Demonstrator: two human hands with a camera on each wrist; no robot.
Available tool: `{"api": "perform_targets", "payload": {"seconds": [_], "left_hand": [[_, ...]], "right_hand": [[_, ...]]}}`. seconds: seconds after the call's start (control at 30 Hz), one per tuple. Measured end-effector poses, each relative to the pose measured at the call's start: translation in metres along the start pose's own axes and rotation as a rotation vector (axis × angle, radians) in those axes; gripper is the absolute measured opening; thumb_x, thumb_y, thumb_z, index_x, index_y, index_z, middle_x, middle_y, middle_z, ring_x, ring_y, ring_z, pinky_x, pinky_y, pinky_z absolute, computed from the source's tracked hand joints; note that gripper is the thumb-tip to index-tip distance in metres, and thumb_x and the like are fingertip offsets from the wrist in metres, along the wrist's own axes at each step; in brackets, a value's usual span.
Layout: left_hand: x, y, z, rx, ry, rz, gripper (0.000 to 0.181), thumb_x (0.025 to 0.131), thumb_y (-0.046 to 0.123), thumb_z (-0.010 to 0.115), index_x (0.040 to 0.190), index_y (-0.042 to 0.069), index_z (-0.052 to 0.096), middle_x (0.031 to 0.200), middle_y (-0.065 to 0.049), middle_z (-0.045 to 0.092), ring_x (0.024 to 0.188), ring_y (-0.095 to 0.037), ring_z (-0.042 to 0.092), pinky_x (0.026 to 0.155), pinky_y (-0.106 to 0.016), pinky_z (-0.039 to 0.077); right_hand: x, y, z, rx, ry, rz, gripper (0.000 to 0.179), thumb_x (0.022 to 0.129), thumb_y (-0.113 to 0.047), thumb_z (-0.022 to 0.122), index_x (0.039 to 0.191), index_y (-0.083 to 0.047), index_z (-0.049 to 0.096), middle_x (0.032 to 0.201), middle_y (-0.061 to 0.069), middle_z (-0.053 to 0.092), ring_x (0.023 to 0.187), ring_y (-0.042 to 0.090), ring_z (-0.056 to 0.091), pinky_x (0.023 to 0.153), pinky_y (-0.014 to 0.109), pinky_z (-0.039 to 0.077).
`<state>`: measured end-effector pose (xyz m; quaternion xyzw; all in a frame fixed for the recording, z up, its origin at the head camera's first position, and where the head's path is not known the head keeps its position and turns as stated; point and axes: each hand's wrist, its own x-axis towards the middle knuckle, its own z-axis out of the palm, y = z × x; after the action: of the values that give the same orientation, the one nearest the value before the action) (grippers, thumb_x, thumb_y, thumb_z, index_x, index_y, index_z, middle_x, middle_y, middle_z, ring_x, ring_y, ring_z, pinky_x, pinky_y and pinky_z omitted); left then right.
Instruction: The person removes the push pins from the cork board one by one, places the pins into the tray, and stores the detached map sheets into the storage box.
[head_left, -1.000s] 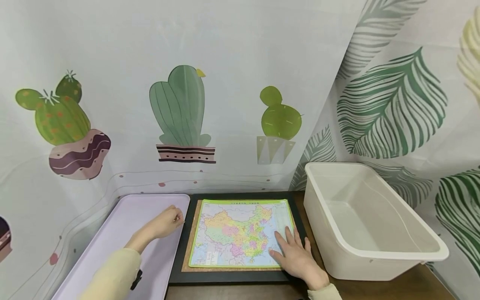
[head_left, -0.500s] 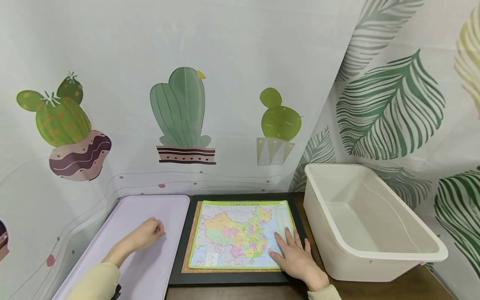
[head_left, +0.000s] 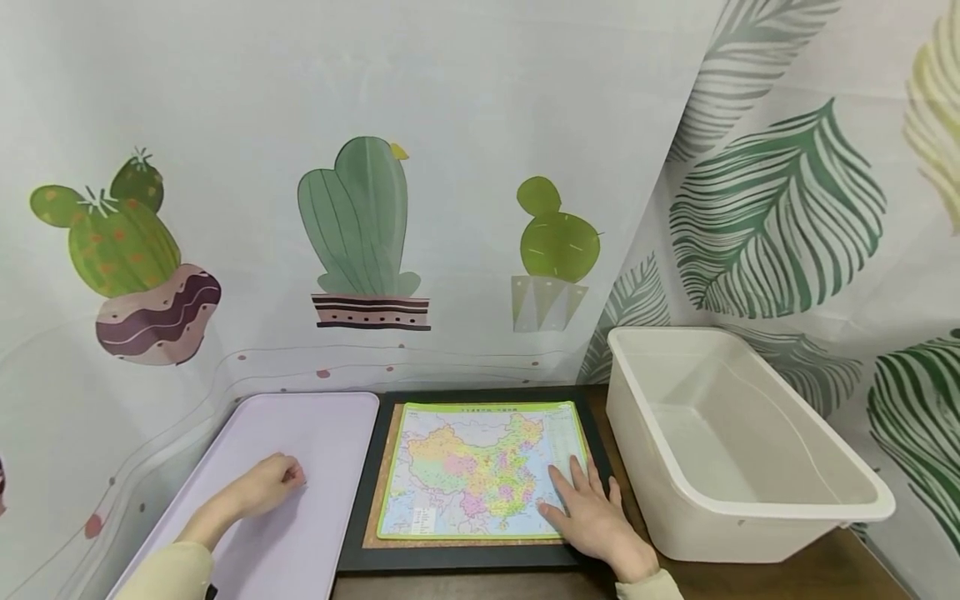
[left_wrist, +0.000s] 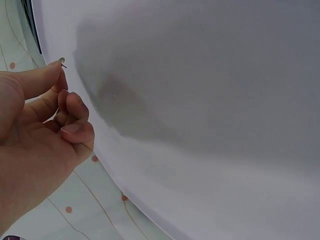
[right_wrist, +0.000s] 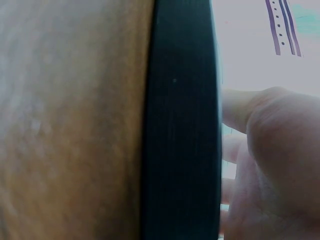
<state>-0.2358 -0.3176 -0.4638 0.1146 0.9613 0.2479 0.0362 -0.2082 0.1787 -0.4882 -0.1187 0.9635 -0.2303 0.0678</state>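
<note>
My left hand (head_left: 262, 487) hovers over the lilac tray (head_left: 315, 429), casting a shadow on it. In the left wrist view, its thumb and forefinger pinch a small metal thumbtack (left_wrist: 62, 61), point sticking out past the fingertips. My right hand (head_left: 596, 518) lies with spread fingers on the lower right part of a map (head_left: 468, 467) with a green border. Under that map is a cork board (head_left: 371, 529) in a black frame (head_left: 465, 558). The right wrist view shows the frame's edge close up, with the thumb and fingers beyond it.
A deep white plastic bin (head_left: 765, 508) stands right of the board, its inside bare. The brown table (head_left: 435, 585) shows along the front. Behind everything hangs a curtain (head_left: 465, 167) printed with cacti and leaves.
My left hand has moved left and down, from beside the board's left edge to over the middle of the tray, still pinching. The right hand has stayed on the map.
</note>
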Motion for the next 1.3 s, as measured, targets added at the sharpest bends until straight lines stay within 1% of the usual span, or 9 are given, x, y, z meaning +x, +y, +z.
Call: {"api": "perform_targets", "payload": {"seconds": [0.17,0.27,0.37,0.5,0.67,0.87,1.03,1.1,1.3], "left_hand": [[-0.001,-0.004,0.0,-0.031,-0.025,-0.043,0.01,0.092,0.001,0.058,0.083,0.004,0.059,0.081,-0.004,0.047,0.076,-0.018,0.044,0.065,-0.029,0.04],[-0.001,-0.007,0.001,-0.039,-0.024,-0.069,0.01,0.092,0.001,0.058,0.082,0.004,0.058,0.081,-0.003,0.047,0.076,-0.018,0.044,0.066,-0.029,0.04],[-0.001,-0.01,0.003,-0.035,-0.021,-0.069,0.01,0.092,0.001,0.058,0.082,0.005,0.058,0.082,-0.003,0.047,0.076,-0.017,0.045,0.067,-0.03,0.04],[-0.002,-0.013,0.004,-0.051,-0.015,-0.051,0.01,0.091,0.0,0.059,0.082,0.005,0.058,0.081,-0.003,0.048,0.077,-0.018,0.045,0.067,-0.03,0.041],[-0.002,-0.016,0.005,-0.064,-0.005,-0.049,0.011,0.09,0.0,0.059,0.081,0.006,0.058,0.08,-0.002,0.048,0.077,-0.017,0.044,0.068,-0.03,0.04],[-0.002,-0.016,0.006,-0.097,-0.003,-0.049,0.012,0.091,-0.001,0.059,0.081,0.006,0.057,0.077,-0.001,0.048,0.073,-0.015,0.044,0.064,-0.027,0.039],[-0.003,-0.016,0.008,-0.121,0.006,-0.026,0.013,0.09,-0.004,0.061,0.083,0.005,0.055,0.075,-0.001,0.047,0.069,-0.015,0.043,0.06,-0.026,0.038],[-0.003,-0.017,0.008,-0.121,0.015,-0.027,0.012,0.089,-0.004,0.062,0.085,0.005,0.054,0.075,-0.001,0.047,0.07,-0.016,0.044,0.061,-0.027,0.038],[-0.007,-0.02,0.009,-0.114,0.032,-0.061,0.012,0.088,0.001,0.065,0.092,0.006,0.055,0.076,-0.003,0.049,0.071,-0.018,0.046,0.063,-0.031,0.04]], "right_hand": [[0.0,-0.001,0.0,0.001,-0.006,0.003,0.066,0.097,-0.05,0.054,0.148,-0.009,0.043,0.156,0.028,0.018,0.144,0.049,0.002,0.104,0.073,0.001],[0.0,-0.001,-0.001,0.003,-0.006,0.001,0.067,0.097,-0.05,0.054,0.148,-0.009,0.042,0.156,0.028,0.018,0.144,0.049,0.002,0.104,0.073,0.0],[0.001,0.0,-0.001,0.001,-0.005,0.002,0.067,0.097,-0.051,0.054,0.149,-0.009,0.042,0.156,0.028,0.018,0.144,0.049,0.002,0.104,0.073,0.0],[0.001,0.001,0.0,-0.001,-0.006,0.007,0.067,0.097,-0.051,0.053,0.148,-0.009,0.042,0.156,0.028,0.018,0.143,0.049,0.002,0.104,0.073,0.0],[0.0,0.001,0.001,0.004,-0.004,0.005,0.068,0.097,-0.051,0.053,0.148,-0.009,0.042,0.156,0.028,0.019,0.143,0.049,0.003,0.104,0.074,0.0],[0.001,0.004,0.003,-0.003,0.001,0.008,0.068,0.097,-0.053,0.053,0.148,-0.01,0.042,0.156,0.028,0.019,0.143,0.049,0.003,0.103,0.074,0.001],[0.001,0.004,0.002,-0.002,0.002,0.01,0.069,0.096,-0.053,0.053,0.149,-0.01,0.042,0.156,0.028,0.019,0.143,0.049,0.003,0.103,0.074,0.0],[0.001,0.004,0.002,0.001,-0.001,0.013,0.069,0.096,-0.053,0.053,0.149,-0.01,0.042,0.156,0.028,0.018,0.143,0.049,0.003,0.103,0.074,0.0],[0.001,0.004,0.002,-0.002,-0.009,0.015,0.07,0.096,-0.055,0.052,0.149,-0.01,0.042,0.156,0.027,0.019,0.143,0.049,0.003,0.103,0.074,0.0]]}}
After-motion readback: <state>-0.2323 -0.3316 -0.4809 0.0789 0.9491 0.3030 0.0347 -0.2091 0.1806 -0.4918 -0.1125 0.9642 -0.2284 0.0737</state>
